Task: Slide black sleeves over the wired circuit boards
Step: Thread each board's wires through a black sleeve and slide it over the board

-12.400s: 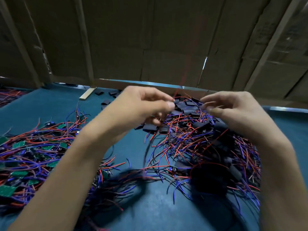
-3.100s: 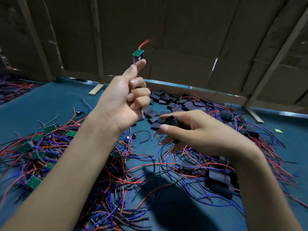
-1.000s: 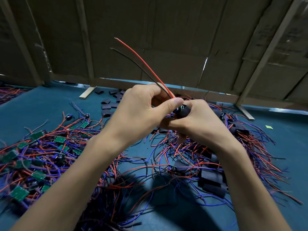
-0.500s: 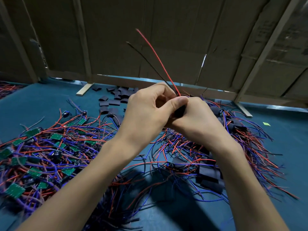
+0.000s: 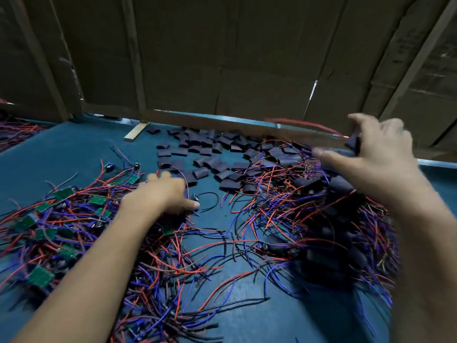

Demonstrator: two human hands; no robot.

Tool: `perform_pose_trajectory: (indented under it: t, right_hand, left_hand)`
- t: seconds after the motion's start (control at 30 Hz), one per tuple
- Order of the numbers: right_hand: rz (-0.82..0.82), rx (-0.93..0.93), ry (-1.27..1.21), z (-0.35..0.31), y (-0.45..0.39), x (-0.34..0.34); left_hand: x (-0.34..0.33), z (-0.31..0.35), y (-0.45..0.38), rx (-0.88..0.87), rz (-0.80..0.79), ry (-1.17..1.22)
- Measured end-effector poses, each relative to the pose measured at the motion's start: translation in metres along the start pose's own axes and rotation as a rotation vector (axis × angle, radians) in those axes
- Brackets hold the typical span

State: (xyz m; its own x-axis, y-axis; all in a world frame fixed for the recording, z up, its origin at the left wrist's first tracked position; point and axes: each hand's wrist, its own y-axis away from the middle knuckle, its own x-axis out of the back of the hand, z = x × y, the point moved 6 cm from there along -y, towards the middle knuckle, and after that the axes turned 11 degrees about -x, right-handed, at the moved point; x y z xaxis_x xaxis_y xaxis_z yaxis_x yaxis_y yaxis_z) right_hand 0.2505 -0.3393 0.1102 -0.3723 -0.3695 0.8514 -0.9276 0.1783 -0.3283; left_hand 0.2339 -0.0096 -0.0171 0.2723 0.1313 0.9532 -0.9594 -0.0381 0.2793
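half a second earlier, met at the bench middle around one sleeve; now parted. left hand [image 5: 160, 194] dropped onto the left pile of boards [image 5: 61, 219], fingers loosely curled among wires [image 5: 173, 243], thumb out flat; too blurred to tell if anything was pinched. right hand [image 5: 371, 154] swung toward the far right edge, raised over the sleeved pile [image 5: 321, 206]. held a sleeved board [image 5: 353, 144] between thumb and palm, other fingers spread, red wire [image 5: 301, 123] trailing left. loose sleeves [image 5: 210, 154] lay along the far edge of the bench [image 5: 74, 149].
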Motion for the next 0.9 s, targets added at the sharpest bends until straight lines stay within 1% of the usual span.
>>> perform_pose_trajectory:
  t: [0.07,0.13,0.2,0.27,0.3,0.33,0.37,0.4,0.43,0.47,0.53,0.57,0.63,0.7,0.77,0.83,0.9]
  right_hand:
    - [-0.135,-0.069,0.129,0.000,0.003,-0.015]
    - [-0.226,-0.091,0.257,-0.002,0.006,-0.028]
    - [-0.240,-0.071,0.306,-0.007,0.008,-0.032]
    - [-0.165,0.021,0.285,-0.020,0.010,-0.029]
    - [-0.107,0.095,0.240,-0.029,0.012,-0.027]
    - [-0.065,0.169,0.127,-0.038,0.017,-0.024]
    - [-0.052,0.221,-0.060,-0.047,0.022,-0.023]
    - [-0.073,0.243,-0.282,-0.055,0.028,-0.024]
    - [-0.111,0.246,-0.450,-0.062,0.034,-0.027]
    - [-0.152,0.249,-0.527,-0.069,0.039,-0.033]
    - [-0.216,0.260,-0.523,-0.079,0.046,-0.050]
    - [-0.249,0.243,-0.521,-0.082,0.049,-0.059]
    - [-0.297,0.196,-0.535,-0.083,0.050,-0.073]
    - [-0.287,0.202,-0.472,-0.083,0.051,-0.080]
    - [-0.295,0.208,-0.479,-0.084,0.051,-0.081]
    - [-0.370,0.196,-0.612,-0.083,0.050,-0.080]
    - [-0.538,0.162,-0.853,-0.083,0.050,-0.080]
  left_hand:
    - [-0.004,-0.001,-0.011,-0.019,0.093,0.040]
    - [0.000,0.003,-0.013,-0.035,0.189,0.014]
    - [0.003,0.008,-0.012,-0.031,0.222,-0.035]
    - [0.004,0.008,-0.008,-0.015,0.216,-0.044]
    - [0.008,0.008,-0.006,-0.008,0.226,-0.040]
    - [0.013,0.008,-0.003,-0.008,0.252,-0.035]
    - [0.021,0.010,0.001,-0.012,0.290,-0.032]
    - [0.029,0.012,0.005,-0.020,0.337,-0.037]
    - [0.038,0.016,0.010,-0.030,0.390,-0.048]
    - [0.046,0.020,0.015,-0.042,0.442,-0.059]
    - [0.060,0.025,0.023,-0.085,0.536,-0.049]
    - [0.065,0.027,0.028,-0.134,0.581,-0.004]
    - [0.074,0.033,0.039,-0.278,0.663,0.165]
    - [0.083,0.039,0.051,-0.397,0.736,0.366]
    - [0.089,0.046,0.060,-0.478,0.754,0.532]
    - [0.092,0.057,0.064,-0.573,0.718,0.673]
    - [0.094,0.065,0.068,-0.650,0.691,0.771]
